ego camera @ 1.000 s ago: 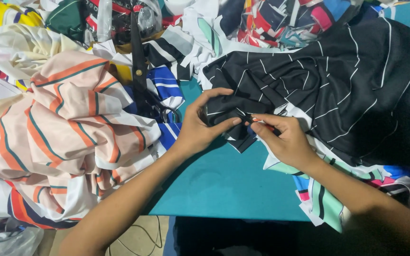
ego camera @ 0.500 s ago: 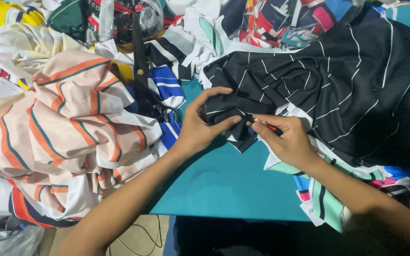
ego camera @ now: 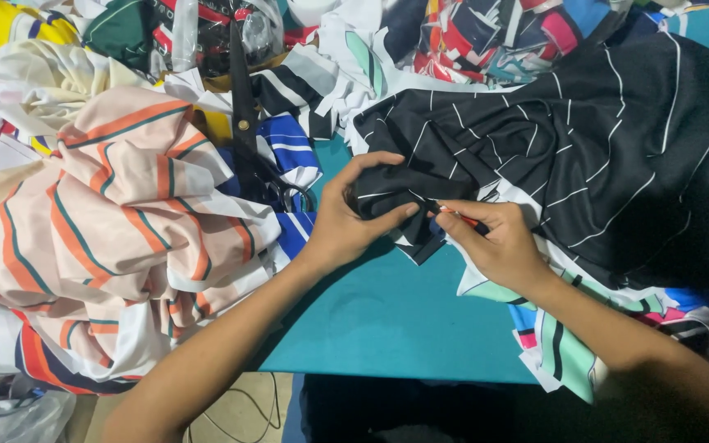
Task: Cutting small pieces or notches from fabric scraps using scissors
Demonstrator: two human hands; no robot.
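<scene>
My left hand (ego camera: 353,215) pinches a fold of black cloth with thin white stripes (ego camera: 584,156) that spreads across the right of the teal table (ego camera: 387,328). My right hand (ego camera: 494,238) sits close beside it, fingers closed on a small red-orange tool (ego camera: 457,215) whose tip meets the cloth edge between the two hands. What kind of tool it is cannot be made out.
A heap of peach cloth with orange and teal stripes (ego camera: 116,238) fills the left. Long black scissors (ego camera: 248,123) lie above the left hand on blue-striped scraps (ego camera: 289,152). Colourful fabric pieces (ego camera: 486,33) crowd the far side, and more scraps (ego camera: 568,353) hang by my right forearm.
Both hands stay in the same place on the black cloth; only the fingers shift slightly.
</scene>
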